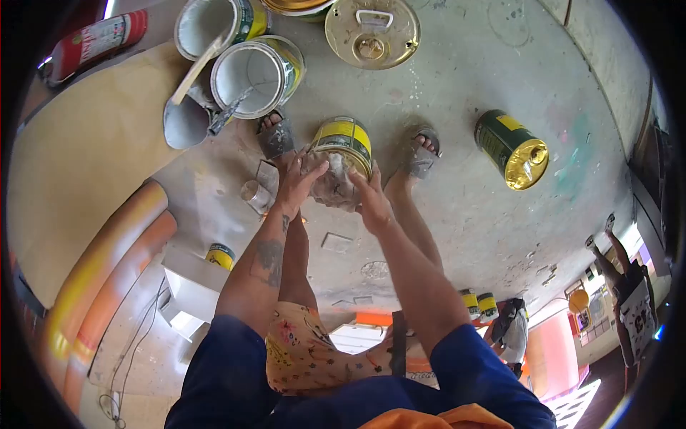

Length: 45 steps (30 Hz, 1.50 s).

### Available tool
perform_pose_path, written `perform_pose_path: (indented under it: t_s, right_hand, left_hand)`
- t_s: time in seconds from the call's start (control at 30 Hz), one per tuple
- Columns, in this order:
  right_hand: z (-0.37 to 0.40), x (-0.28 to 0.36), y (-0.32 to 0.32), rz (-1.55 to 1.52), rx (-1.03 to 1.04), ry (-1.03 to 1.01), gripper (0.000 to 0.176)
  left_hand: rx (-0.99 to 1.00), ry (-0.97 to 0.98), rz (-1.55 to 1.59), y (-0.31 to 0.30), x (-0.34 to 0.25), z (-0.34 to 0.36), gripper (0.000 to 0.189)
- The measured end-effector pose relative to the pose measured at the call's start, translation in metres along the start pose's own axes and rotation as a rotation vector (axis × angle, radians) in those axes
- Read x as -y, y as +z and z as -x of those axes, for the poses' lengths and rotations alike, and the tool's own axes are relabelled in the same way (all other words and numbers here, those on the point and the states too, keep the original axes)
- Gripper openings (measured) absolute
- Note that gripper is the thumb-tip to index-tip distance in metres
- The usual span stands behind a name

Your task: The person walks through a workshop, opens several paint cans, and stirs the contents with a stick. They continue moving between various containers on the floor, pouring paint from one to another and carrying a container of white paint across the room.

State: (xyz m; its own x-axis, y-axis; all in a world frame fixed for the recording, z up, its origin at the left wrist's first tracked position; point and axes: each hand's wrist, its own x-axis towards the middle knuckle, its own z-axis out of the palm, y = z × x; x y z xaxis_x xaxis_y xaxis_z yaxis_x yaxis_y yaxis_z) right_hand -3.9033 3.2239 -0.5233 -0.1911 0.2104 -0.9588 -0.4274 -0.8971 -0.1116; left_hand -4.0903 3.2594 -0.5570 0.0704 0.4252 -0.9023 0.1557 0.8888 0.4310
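head view: can (346, 140) between fingers (315, 170)

Grey, paint-flecked concrete floor (464, 129) fills the frame. A beige flat sheet (86, 157) lies at upper left, two orange curved tubes (107, 250) at left; a sunlit patch (582, 404) glares lower right.

Metal tins on rough, stained concrete

The tin can (344, 141) gripped by the left hand (300, 182) and right hand (371, 204) is metal under a glossy yellow label, with crinkled greyish film (333, 191) bunched at its end. The lying green can (504, 143) has a shiny gold end, and the loose lid (371, 32) is the same bright gold metal. The open can (256, 71) is coated matt white inside. The concrete floor (464, 214) is matt, rough and paint-flecked.
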Motion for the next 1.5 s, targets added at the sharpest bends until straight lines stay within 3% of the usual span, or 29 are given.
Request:
perform_pose_path:
  t_s: [0.1, 0.13, 0.27, 0.37, 0.4, 0.5, 0.57, 0.6, 0.67, 0.73, 0.8, 0.9, 1.0, 1.13, 1.27, 1.37, 1.4, 1.5]
  right_hand:
    - [-0.008, -0.028, 0.024, -0.003, -0.012, -0.357, 0.091]
    - [-0.007, -0.032, 0.027, 0.193, -0.123, -0.363, 0.089]
    - [0.013, -0.001, 0.036, -0.008, -0.022, -0.286, 0.094]
    - [0.015, 0.019, 0.033, -0.031, -0.062, -0.220, 0.094]
    - [0.015, 0.029, 0.029, 0.040, -0.078, -0.116, 0.093]
    - [-0.001, 0.041, 0.018, 0.108, -0.080, -0.095, 0.090]
    - [-0.032, 0.028, -0.014, 0.547, -0.188, -0.256, 0.088]
    - [-0.044, 0.030, -0.027, 0.768, -0.238, -0.339, 0.086]
    - [-0.051, 0.078, -0.026, 0.646, -0.348, -0.497, 0.083]
    - [-0.061, 0.153, -0.010, 0.514, -0.448, -0.653, 0.080]
    - [-0.067, 0.229, 0.010, 0.340, -0.215, -0.727, 0.076]
    - [-0.093, 0.268, 0.015, 0.338, -0.155, -0.625, 0.062]
    - [-0.087, 0.264, 0.012, 0.374, -0.221, -0.697, 0.073]
    - [-0.037, 0.245, 0.009, 0.377, -0.297, -0.697, 0.069]
    - [-0.039, 0.203, -0.036, 0.342, -0.365, -0.512, 0.062]
    - [-0.058, 0.184, -0.063, 0.671, -0.432, -0.686, 0.061]
    - [-0.057, 0.179, -0.060, 0.934, -0.614, -0.807, 0.061]
    - [-0.025, 0.191, -0.028, 1.401, -0.766, -1.030, 0.051]
  left_hand:
    - [0.006, 0.018, 0.132, 0.000, -0.023, 0.020, 0.081]
    - [0.012, 0.011, 0.168, -0.003, -0.025, 0.022, 0.081]
    - [0.008, 0.043, 0.208, -0.008, -0.026, 0.032, 0.082]
    - [-0.020, 0.061, 0.156, 0.001, -0.036, 0.026, 0.086]
    - [-0.018, 0.069, 0.127, 0.003, -0.033, 0.016, 0.087]
    - [-0.014, 0.059, 0.005, 0.004, -0.035, -0.002, 0.088]
    - [-0.020, 0.049, -0.166, -0.004, -0.038, -0.007, 0.087]
    - [-0.049, 0.179, -0.278, -0.002, -0.056, -0.006, 0.088]
    - [-0.116, 0.430, -0.507, 0.009, -0.110, 0.002, 0.089]
    - [-0.128, 0.576, -0.462, 0.033, -0.148, -0.027, 0.091]
    - [-0.238, 0.534, -0.286, 0.052, -0.175, -0.079, 0.084]
    - [0.068, 0.197, 0.284, 0.057, -0.213, -0.122, 0.080]
    - [0.027, 0.292, 0.363, 0.075, -0.210, -0.108, 0.080]
    - [0.063, 0.330, 0.451, 0.089, -0.196, -0.065, 0.079]
    - [0.049, 0.376, 0.106, 0.108, -0.150, -0.067, 0.084]
    - [-0.037, 0.365, -0.117, 0.117, -0.138, -0.074, 0.090]
    - [-0.041, 0.363, -0.161, 0.117, -0.134, -0.073, 0.091]
    - [-0.015, 0.356, -0.240, 0.104, -0.128, -0.061, 0.092]
